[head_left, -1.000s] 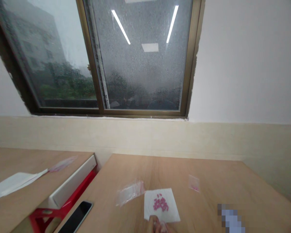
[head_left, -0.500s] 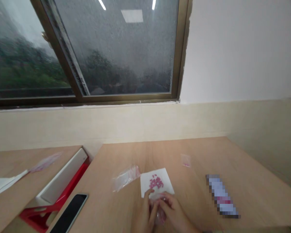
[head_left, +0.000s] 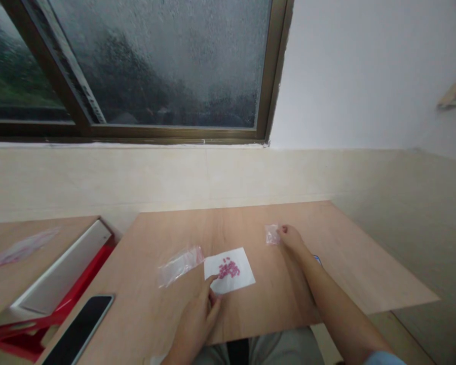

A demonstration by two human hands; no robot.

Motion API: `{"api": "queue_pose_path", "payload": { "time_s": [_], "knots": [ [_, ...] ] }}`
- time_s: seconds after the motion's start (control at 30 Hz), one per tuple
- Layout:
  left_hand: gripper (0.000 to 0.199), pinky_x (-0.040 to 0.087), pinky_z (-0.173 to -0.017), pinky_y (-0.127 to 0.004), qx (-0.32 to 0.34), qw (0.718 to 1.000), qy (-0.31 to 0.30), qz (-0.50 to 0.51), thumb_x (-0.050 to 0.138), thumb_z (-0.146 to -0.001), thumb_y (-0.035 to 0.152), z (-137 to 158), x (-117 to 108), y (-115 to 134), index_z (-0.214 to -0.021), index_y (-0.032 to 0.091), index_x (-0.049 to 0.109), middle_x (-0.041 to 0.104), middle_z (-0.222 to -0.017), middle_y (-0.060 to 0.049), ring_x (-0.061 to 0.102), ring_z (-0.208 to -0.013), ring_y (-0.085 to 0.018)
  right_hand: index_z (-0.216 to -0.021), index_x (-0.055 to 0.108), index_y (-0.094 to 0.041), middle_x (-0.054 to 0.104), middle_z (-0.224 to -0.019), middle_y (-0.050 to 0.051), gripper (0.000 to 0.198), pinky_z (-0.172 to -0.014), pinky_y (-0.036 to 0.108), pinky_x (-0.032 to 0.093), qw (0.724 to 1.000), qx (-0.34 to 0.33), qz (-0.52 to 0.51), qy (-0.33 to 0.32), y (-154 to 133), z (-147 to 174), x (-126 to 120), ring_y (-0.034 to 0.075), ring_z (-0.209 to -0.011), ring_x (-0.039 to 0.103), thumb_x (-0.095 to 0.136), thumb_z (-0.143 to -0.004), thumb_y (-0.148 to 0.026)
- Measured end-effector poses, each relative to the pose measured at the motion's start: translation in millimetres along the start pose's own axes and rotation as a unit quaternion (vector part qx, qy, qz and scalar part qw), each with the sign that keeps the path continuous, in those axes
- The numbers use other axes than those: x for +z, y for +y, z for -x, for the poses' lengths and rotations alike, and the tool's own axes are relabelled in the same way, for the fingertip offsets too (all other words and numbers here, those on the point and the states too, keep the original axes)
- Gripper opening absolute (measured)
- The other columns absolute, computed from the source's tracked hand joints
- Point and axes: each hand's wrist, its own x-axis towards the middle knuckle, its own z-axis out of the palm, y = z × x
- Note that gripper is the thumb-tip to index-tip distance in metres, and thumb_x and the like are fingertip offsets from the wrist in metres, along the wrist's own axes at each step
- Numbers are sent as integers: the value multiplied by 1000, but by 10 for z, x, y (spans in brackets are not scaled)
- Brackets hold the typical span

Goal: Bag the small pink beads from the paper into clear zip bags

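Observation:
A white square of paper [head_left: 245, 271] lies on the table, bearing a pile of small pink pieces [head_left: 229, 268] too small to name. My left hand [head_left: 199, 312] rests at the paper's near left corner; its index finger stretches toward the pile, the lower fingers curl under, and nothing shows in its grasp. Farther off to the right, my right hand [head_left: 292, 237] pinches the right edge of a small clear plastic bag [head_left: 271, 234], which lies flat. Its fingertips partly hide that edge.
Left of the paper lies a larger clear plastic bag [head_left: 180, 266]. A phone [head_left: 79, 329] sits at the near left. A red and white stand [head_left: 61, 299] fills the gap beside the left table [head_left: 41, 238]. Behind the table rise a tiled wall [head_left: 175, 177] and a window.
My hands were together at the paper's near edge around a clear bag with pink in it; now they are apart. My right hand has moved away and right to the small bag. The view has shifted.

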Motion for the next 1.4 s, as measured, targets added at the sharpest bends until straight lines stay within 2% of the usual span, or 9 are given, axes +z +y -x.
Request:
{"api": "queue_pose_path", "payload": {
  "time_s": [0.17, 0.27, 0.37, 0.5, 0.67, 0.83, 0.97, 1.17, 1.4],
  "knots": [
    [37, 48, -73, -32, 12, 998, 31, -46, 44, -97, 44, -149, -235, -196, -117, 20, 64, 69, -85, -4, 66, -77, -22, -111, 69, -8, 73, -99, 17, 40, -82, 32, 48, 998, -19, 56, 0, 245, 299, 1, 24, -89, 66, 60, -81, -34],
    [34, 50, -75, -34, 7, 994, 74, -85, 46, -96, 42, -307, -482, -375, -116, 20, 64, 70, -97, -6, 66, -83, -24, -105, 71, -10, 74, -95, 14, 38, -78, 33, 49, 994, -82, 22, -75, 300, 675, 31, 25, -84, 67, 56, -86, -40],
    [33, 48, -96, -40, 45, 979, 113, -161, 52, -93, 39, -514, -727, -597, -115, 17, 64, 67, -116, -12, 63, -108, -28, -102, 72, -13, 74, -94, 12, 35, -76, 34, 51, 986, -101, -31, -131, 199, 1097, 62, 25, -82, 68, 57, -87, -42],
    [70, 35, -113, -48, 49, 958, 54, -278, 69, -80, 47, -811, -918, -858, -140, 16, 50, 46, -150, -19, 45, -137, -36, -104, 71, -15, 74, -95, 11, 32, -74, 33, 50, 970, -125, -31, -207, -79, 1609, 143, 25, -84, 68, 52, -94, -38],
    [97, 31, -116, -51, -25, 946, -27, -323, 75, -70, 54, -1054, -965, -996, -150, 13, 39, 37, -156, -23, 37, -143, -40, -105, 73, -18, 73, -88, 8, 28, -71, 30, 47, 938, -197, 60, -279, -273, 1918, 328, 21, -75, 65, 50, -96, -31],
    [70, 34, -115, -45, 19, 953, -18, -301, 70, -77, 48, -1029, -966, -952, -137, 15, 55, 48, -150, -19, 47, -138, -34, -99, 72, -18, 72, -87, 7, 25, -71, 29, 46, 925, -220, 68, -302, -260, 1956, 414, 20, -76, 65, 50, -96, -29],
    [79, 33, -116, -44, 22, 956, -13, -293, 72, -74, 48, -972, -929, -940, -142, 13, 51, 48, -150, -19, 45, -138, -33, -101, 72, -19, 71, -86, 6, 25, -68, 28, 44, 924, -215, 70, -308, -228, 1959, 415, 20, -75, 65, 49, -97, -28],
    [66, 35, -116, -45, 35, 971, 36, -233, 71, -77, 43, -914, -950, -886, -134, 12, 58, 51, -148, -18, 49, -135, -33, -101, 72, -19, 72, -88, 6, 24, -71, 29, 46, 924, -222, 67, -303, -237, 1978, 405, 21, -77, 65, 49, -97, -26],
    [40, 48, -104, -43, 75, 997, 21, -25, 60, -90, 41, -468, -893, -184, -123, 18, 64, 67, -127, -10, 62, -117, -29, -102, 71, -19, 71, -91, 7, 24, -74, 31, 47, 926, -231, 45, -295, -285, 1980, 362, 21, -80, 64, 48, -97, -25]
  ]
}}
